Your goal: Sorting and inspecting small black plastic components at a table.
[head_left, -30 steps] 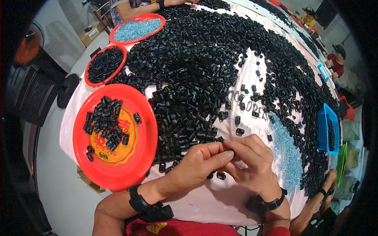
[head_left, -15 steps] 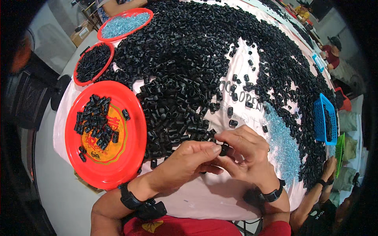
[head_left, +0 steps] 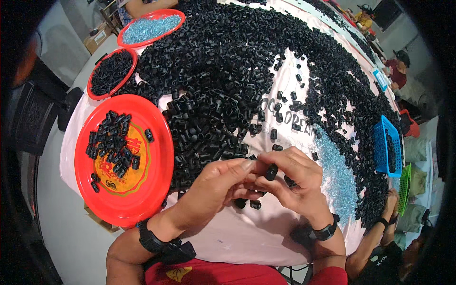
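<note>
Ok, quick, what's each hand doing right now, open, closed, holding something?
Left hand: fingers curled; can't tell whether it holds anything.
Right hand: closed, pinching a black part.

own hands (head_left: 221,180) (head_left: 304,180) 2 | black pieces (head_left: 209,118) uncountable | red trays (head_left: 126,209) (head_left: 102,96) (head_left: 142,44) 3 | green basket (head_left: 404,190) 1

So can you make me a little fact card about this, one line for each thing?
Right hand: pinching a small black piece
Left hand: fingertips near that piece; grip unclear
Big red plate: left of the hands, holding a black cluster
Far red dish: shiny bluish bits
Middle red dish: thin dark pieces
Table: black heap, bluish heap
Right side: blue basket, green basket
</note>
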### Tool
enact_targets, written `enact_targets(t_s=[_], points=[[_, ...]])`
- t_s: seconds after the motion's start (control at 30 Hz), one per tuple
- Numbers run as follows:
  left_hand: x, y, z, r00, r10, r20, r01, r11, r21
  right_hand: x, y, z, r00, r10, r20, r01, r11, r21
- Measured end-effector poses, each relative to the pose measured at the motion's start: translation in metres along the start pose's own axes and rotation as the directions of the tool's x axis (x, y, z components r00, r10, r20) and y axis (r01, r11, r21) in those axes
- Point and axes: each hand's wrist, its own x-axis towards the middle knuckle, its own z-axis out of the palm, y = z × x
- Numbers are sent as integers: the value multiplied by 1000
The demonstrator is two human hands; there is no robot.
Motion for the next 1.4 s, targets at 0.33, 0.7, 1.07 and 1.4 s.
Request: enact_targets(t_s=[0.33, 0.7, 1.07, 1.4], points=[[-9, -13, 3, 989, 150, 0, -148, 979, 141, 0, -12, -5, 988, -104, -115, 101, 995, -25], [-8, -37, 7, 961, 258, 97, -275, 892, 359, -3, -16, -3, 983, -176, 44, 178, 982, -58], [-59, 13, -28, 707, 444, -550, -518, 855, 25, -8, -28, -14, 877, 135, 461, -194, 977, 84], [-74, 31, -57, 823, 424, -379, -527, 818, -230, -9, -1, -8, 979, 96, 179, -82, 993, -84]])
